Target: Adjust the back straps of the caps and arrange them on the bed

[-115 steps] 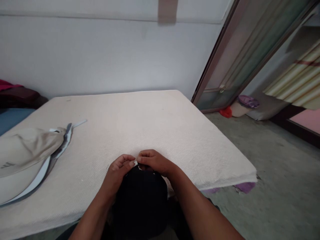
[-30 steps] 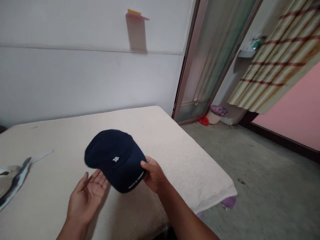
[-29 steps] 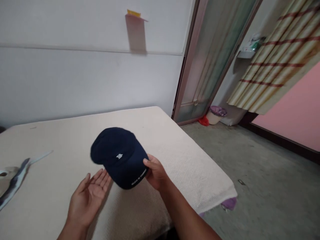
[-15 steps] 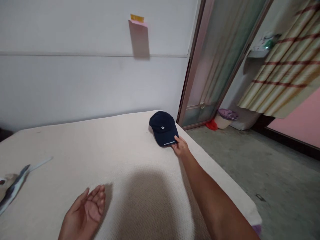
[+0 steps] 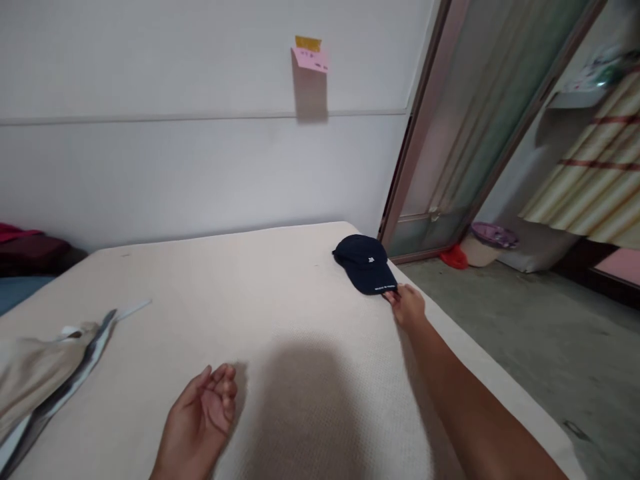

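A dark navy baseball cap (image 5: 364,261) with a small white emblem and white lettering along its brim lies at the far right corner of the pale bed cover (image 5: 225,287). My right hand (image 5: 407,305) pinches the brim's edge, its fingertips partly under the brim. Nearer to me, my left hand (image 5: 203,413) rests palm up above the cover, fingers loosely curled and apart, with nothing in it.
On the left lie a beige cloth item (image 5: 43,373) and a dark and white strap (image 5: 93,357). A dark red bag (image 5: 33,253) sits at the far left. Behind is a white wall with a pink note (image 5: 311,60). A waste bin (image 5: 483,247) stands on the floor right.
My view has turned left, so everything sits further right and more of the beige cloth shows. My right hand keeps its hold on the cap's brim; the cap has rotated slightly.
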Tool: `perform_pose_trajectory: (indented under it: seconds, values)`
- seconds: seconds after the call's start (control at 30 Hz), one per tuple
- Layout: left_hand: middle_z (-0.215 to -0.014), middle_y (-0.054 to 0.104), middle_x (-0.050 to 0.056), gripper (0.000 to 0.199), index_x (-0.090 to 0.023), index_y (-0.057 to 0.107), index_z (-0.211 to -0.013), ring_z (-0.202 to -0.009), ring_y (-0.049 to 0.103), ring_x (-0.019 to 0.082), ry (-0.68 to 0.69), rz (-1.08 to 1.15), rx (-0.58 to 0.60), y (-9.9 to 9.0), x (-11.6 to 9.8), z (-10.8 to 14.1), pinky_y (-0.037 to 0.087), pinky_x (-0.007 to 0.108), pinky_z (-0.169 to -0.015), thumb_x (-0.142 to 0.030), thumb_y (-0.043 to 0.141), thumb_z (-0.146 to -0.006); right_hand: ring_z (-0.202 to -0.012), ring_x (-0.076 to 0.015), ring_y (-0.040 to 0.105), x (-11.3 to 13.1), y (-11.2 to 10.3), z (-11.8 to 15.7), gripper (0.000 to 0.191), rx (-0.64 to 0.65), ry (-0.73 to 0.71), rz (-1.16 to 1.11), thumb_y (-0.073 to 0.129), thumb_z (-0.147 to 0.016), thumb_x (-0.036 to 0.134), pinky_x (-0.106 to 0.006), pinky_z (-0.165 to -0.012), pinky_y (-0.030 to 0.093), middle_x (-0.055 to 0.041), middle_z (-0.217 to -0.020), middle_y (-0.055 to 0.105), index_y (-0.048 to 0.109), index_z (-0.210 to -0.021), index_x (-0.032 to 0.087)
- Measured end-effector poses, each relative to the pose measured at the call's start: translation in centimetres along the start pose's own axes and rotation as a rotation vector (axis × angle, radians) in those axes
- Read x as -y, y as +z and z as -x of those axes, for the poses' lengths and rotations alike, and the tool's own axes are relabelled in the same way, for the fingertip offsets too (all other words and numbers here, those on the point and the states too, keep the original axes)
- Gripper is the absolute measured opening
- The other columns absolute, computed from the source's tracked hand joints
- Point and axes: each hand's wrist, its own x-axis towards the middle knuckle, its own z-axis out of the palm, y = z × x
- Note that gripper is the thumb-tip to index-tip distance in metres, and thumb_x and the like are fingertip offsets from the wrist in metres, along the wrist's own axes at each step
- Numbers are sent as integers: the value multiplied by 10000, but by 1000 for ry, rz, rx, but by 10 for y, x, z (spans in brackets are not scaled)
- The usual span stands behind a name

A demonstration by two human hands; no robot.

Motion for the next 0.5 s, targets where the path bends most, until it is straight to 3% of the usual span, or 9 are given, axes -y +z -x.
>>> perform_pose_trajectory:
  seconds: [0.13, 0.27, 0.4, 0.5]
  values:
    - [-681, 631, 54, 158, -100, 590, -787, -503, 595, 94, 20, 43, 17, -5, -8, 8, 515, 175, -424, -101, 448, -855, -541, -110, 572, 6, -18, 43, 255, -22, 6, 18, 636, -642, 122, -240, -472, 503, 27, -650, 528, 467, -826, 177]
    - [-638, 617, 38, 149, -102, 581, -727, -457, 553, 77, 64, 74, 16, -14, -22, 18, 468, 159, -386, -86, 473, -829, -493, -87, 521, -1, -31, 101, 260, 68, -16, 97, 628, -561, 102, -199, -428, 445, 6, -635, 561, 548, -796, 181]
    - [-596, 573, 5, 155, -113, 558, -699, -427, 517, 61, 197, 131, -46, -33, -56, 29, 411, 138, -362, -47, 464, -803, -558, -123, 566, -12, -40, 152, 211, 162, -5, 372, 648, -583, 210, -252, -502, 487, -36, -716, 611, 620, -791, 193]
    - [-549, 523, -14, 176, -123, 536, -683, -398, 485, 50, 312, 186, -118, -60, -91, 41, 381, 120, -359, -12, 433, -772, -700, -214, 620, -16, -41, 174, 198, 185, -112, 678, 604, -627, 292, -357, -633, 509, -78, -809, 661, 638, -805, 213]
